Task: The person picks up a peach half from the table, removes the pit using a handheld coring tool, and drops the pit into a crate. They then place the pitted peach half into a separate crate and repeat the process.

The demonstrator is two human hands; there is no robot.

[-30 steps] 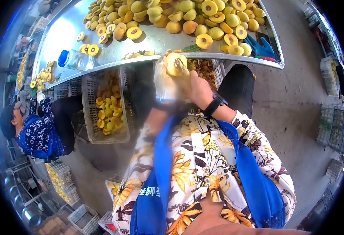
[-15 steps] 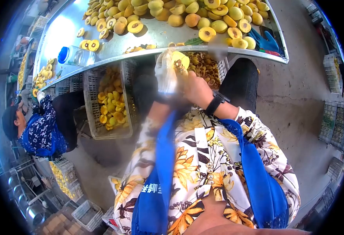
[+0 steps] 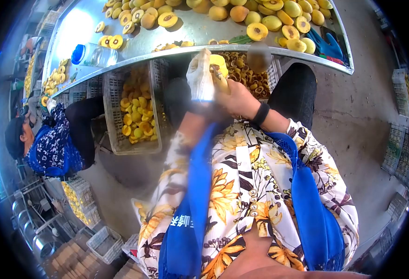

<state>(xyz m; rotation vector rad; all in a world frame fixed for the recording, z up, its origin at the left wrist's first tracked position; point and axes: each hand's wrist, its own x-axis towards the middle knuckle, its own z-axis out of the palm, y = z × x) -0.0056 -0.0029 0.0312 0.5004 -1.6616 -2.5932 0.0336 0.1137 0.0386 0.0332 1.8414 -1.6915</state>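
Note:
My left hand (image 3: 199, 79), in a white glove, is closed around a yellow peach half (image 3: 219, 64) just below the table's near edge. My bare right hand (image 3: 239, 98), with a black band at the wrist, is closed right against the peach's cut side. Whatever its fingers grip is hidden. Beneath the hands, a crate (image 3: 273, 74) holds brown-centred fruit scraps (image 3: 244, 69). Left of them stands another crate (image 3: 116, 139) with yellow peach pieces (image 3: 137, 116) in it.
Many halved peaches (image 3: 257, 31) lie on the metal table (image 3: 185, 39). A blue-capped plastic jar (image 3: 92, 54) rests near its left edge, a blue glove (image 3: 326, 45) at its right corner. Another person (image 3: 50, 144) sits at left. More crates (image 3: 105, 244) stand on the floor.
The whole view has shifted slightly, with the table sitting higher and further right. Both hands stay together at the peach half, and its cut side shows at a different angle.

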